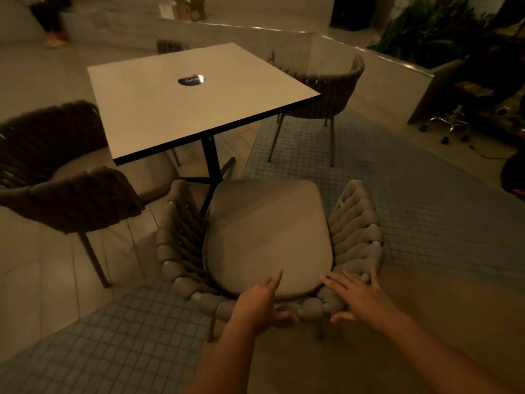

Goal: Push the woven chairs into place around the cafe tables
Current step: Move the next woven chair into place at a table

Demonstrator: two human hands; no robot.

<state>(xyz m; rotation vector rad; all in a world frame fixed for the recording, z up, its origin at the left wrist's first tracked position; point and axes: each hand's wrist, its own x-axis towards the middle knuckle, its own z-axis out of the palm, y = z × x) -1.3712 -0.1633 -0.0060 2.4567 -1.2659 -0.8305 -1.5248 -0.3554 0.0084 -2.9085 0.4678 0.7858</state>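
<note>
The chair point(270, 240) stands pulled out from the near corner of the table point(199, 98), its seat cushion facing the table's post and its woven back toward the person. Both hands are at the top of that back: the left hand point(262, 304) lies over the rim with fingers point(274, 280) stretched forward across the cushion edge, thumb under the weave; the right hand point(356, 297) is spread flat on the rope rim, fingers splayed. Neither is clenched — they rest open, more pressing than gripping.

The thick rope weave looks soft and will likely give a little under the palms, while the thin metal legs suggest a fairly light frame that should slide, though the legs may catch on the small-tiled floor point(119, 331). The back rim — over the stiff frame beneath the rope — seems the best place to push, both hands evenly so it does not swivel. Other chairs, one at left point(54, 166) and one at right point(326, 89), sit by the table.
</note>
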